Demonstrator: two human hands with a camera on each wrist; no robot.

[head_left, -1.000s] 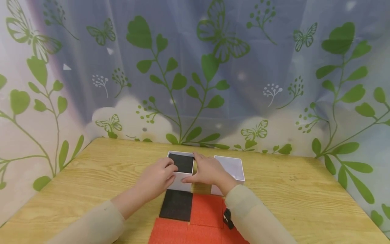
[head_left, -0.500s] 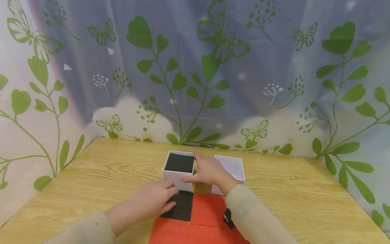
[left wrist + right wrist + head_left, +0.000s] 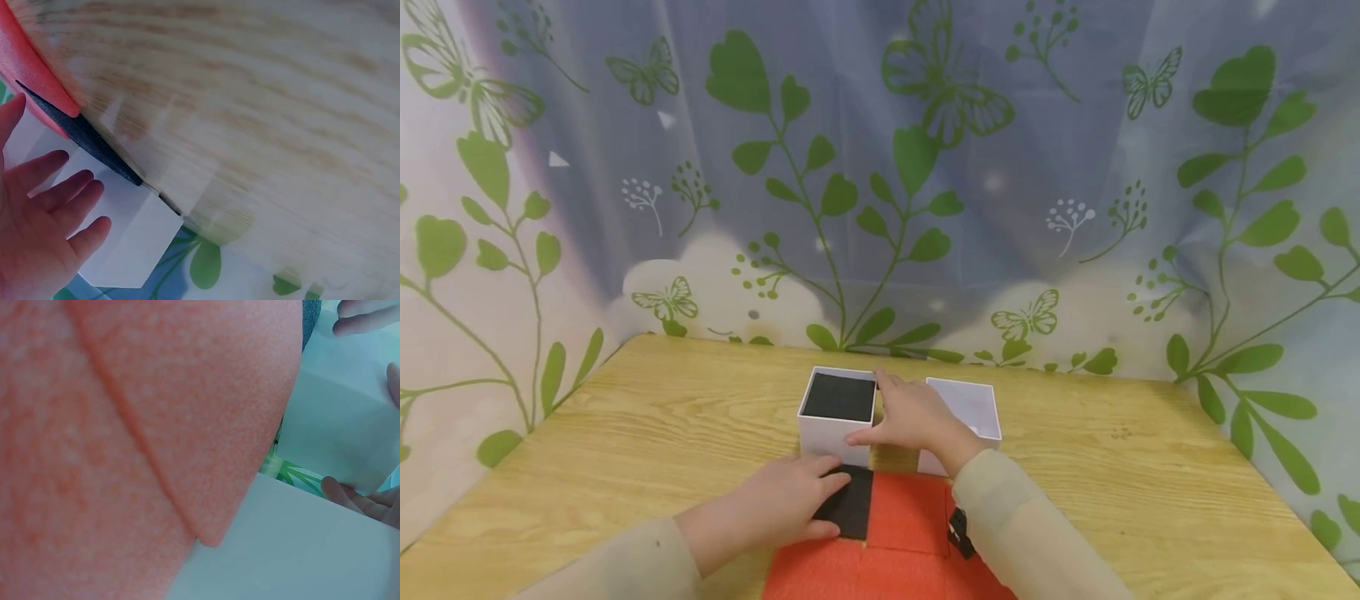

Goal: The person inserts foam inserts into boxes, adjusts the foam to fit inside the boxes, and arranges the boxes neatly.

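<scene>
My left hand [image 3: 767, 504] lies low over a thin black square [image 3: 855, 504], its fingers and thumb spread and covering the square's left part. In the left wrist view those fingers [image 3: 81, 194] are relaxed and hold nothing, and the black square [image 3: 94, 140] shows nearly edge-on. My right hand [image 3: 917, 417] holds the right side of an open white box [image 3: 831, 435], thumb on the front face and fingertips at the back corner. Another black square [image 3: 840, 397] lies flat inside that box. Red felt-like squares [image 3: 908, 512] lie beside and in front of the loose black one.
A second open white box [image 3: 970, 404] stands to the right, partly behind my right hand and wrist. A small black object [image 3: 959, 533] shows beside my right sleeve. The wooden table [image 3: 1150, 500] ends at a patterned curtain [image 3: 880, 208].
My left hand has come out of the white box and down to the loose black square, and its fingers have spread. The right hand has stayed on the box.
</scene>
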